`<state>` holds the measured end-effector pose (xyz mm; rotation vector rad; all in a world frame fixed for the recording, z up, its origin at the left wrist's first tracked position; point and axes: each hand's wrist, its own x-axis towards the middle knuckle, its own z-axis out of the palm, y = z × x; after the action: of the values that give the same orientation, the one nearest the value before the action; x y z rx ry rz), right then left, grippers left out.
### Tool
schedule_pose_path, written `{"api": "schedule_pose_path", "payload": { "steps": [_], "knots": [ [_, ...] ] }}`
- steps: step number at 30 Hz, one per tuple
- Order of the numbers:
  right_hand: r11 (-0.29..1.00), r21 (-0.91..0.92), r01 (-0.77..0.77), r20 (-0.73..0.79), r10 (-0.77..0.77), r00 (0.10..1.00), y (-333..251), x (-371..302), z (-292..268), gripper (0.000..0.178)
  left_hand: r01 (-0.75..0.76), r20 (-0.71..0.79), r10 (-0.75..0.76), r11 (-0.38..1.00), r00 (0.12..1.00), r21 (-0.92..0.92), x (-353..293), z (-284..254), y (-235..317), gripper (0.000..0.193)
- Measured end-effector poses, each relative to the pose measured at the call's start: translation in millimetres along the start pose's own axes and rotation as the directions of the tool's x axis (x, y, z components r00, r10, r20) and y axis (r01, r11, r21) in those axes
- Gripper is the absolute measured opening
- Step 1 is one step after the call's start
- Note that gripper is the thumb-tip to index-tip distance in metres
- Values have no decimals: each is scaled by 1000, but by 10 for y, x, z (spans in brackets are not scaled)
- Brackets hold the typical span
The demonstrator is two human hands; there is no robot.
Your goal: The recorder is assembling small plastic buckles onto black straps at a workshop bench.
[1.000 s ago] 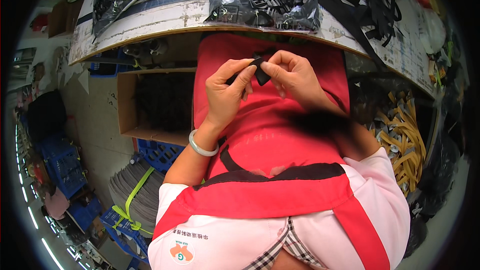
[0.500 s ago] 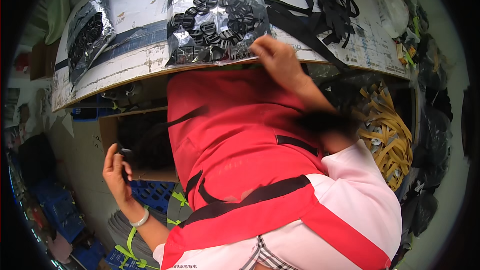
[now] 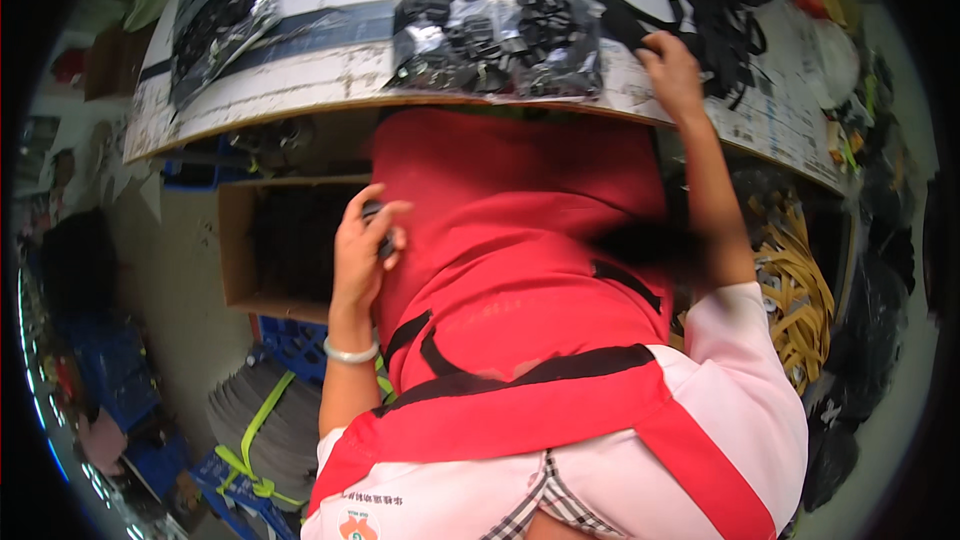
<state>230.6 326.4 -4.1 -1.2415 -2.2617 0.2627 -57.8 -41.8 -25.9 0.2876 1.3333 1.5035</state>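
My left hand (image 3: pixel 358 245), with a pale bangle at its wrist, is closed around a small black plastic buckle (image 3: pixel 384 236) in front of my red apron (image 3: pixel 490 230). How many buckles lie in that hand I cannot make out. Over the table's right part, my right hand (image 3: pixel 673 78) has its thumb and forefinger apart, with nothing visible between them. Its fingertips are beside the end of a flat black webbing strap (image 3: pixel 622 22); whether they touch it is unclear. More black straps (image 3: pixel 715 40) lie in a tangled heap just beyond.
A clear bag of black buckles (image 3: pixel 490 30) lies at the table's front edge. Another bag (image 3: pixel 220 15) is farther left on the worn white tabletop (image 3: pixel 320 75). Below stand a cardboard box (image 3: pixel 240 250) and a blue crate (image 3: pixel 295 345). Yellow-brown straps (image 3: pixel 800 300) are piled at right.
My right hand has moved right, from the buckle bag's corner to the black straps. My left hand, still holding the buckle, has come up and right, in front of the apron. The view has shifted.
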Motion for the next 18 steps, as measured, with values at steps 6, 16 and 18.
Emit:
{"api": "schedule_pose_path", "payload": {
  "steps": [6, 16, 18],
  "knots": [
    [697, 585, -414, 491, 102, 865, -1462, -633, -578, 12, 43, 209, -53, 998, 976, 51, -32, 519, 138, 45],
    [311, 608, -730, 791, -161, 590, -1867, -1188, 136, 16, 168, 273, -95, 952, 957, -256, -19, 752, -79, 20],
    [286, 617, -733, 786, -174, 593, -1857, -1294, 266, 16, 174, 263, -83, 923, 961, -344, 29, 750, -253, 16]
  ]
}}
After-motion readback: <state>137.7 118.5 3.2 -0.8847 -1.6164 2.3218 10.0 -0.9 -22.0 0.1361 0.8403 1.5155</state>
